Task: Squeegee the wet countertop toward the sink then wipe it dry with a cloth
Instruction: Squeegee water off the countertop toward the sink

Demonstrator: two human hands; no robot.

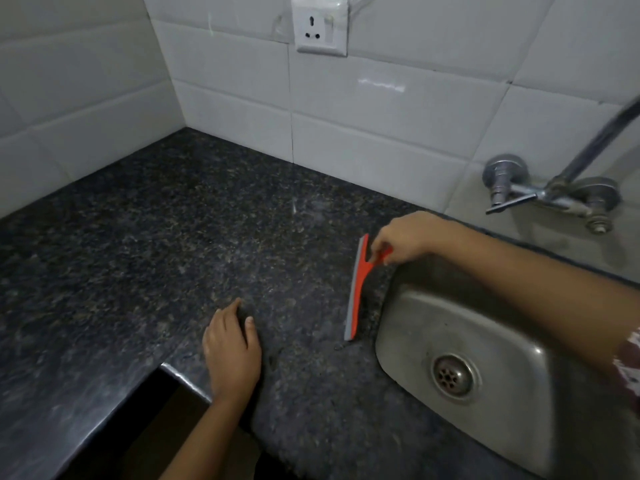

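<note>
An orange squeegee with a grey rubber blade stands on the dark speckled granite countertop, just left of the steel sink. My right hand grips its short orange handle from above, reaching across the sink's back corner. The blade runs roughly parallel to the sink's left rim and rests on the stone. My left hand lies flat on the counter near the front edge, fingers together, holding nothing. No cloth is in view.
White tiled walls meet in a corner at the back left. A wall socket sits high on the back wall. A chrome wall tap juts out above the sink. The counter's front edge has a cut-out corner at the bottom left.
</note>
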